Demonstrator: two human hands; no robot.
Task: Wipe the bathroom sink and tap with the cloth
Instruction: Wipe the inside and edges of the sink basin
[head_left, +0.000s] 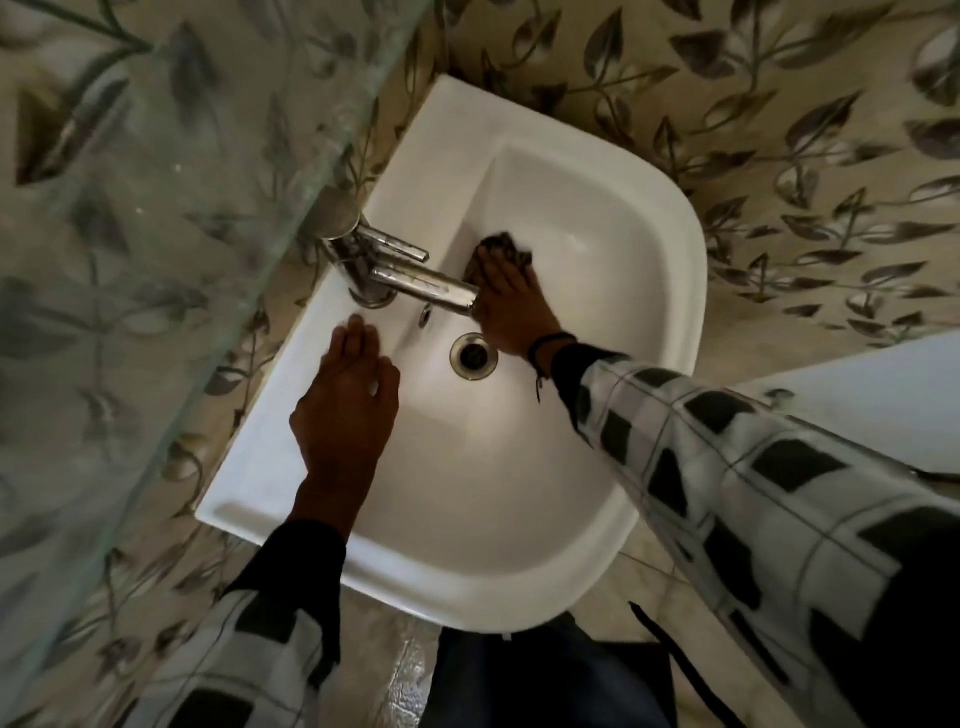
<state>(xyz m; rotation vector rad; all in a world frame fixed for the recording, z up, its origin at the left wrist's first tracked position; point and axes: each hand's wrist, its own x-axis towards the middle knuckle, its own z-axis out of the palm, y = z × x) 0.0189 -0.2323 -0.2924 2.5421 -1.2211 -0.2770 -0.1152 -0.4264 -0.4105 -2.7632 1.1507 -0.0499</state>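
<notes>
drain in sink, cloth seemingly beyond tap

The right hand presses a dark cloth inside the white sink — left hand flat on its rim.

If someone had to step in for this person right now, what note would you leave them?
Hands: the right hand lies flat, pressing the dark cloth against the basin's inner wall just beyond the tap spout. The left hand is open, resting on the sink rim beside the tap base, and holds nothing.
Done: basin wiping is under way; how much is covered cannot be told.
Left: likely the rest of the basin, round the drain, the rim, and the tap, which the cloth is not touching.
</notes>
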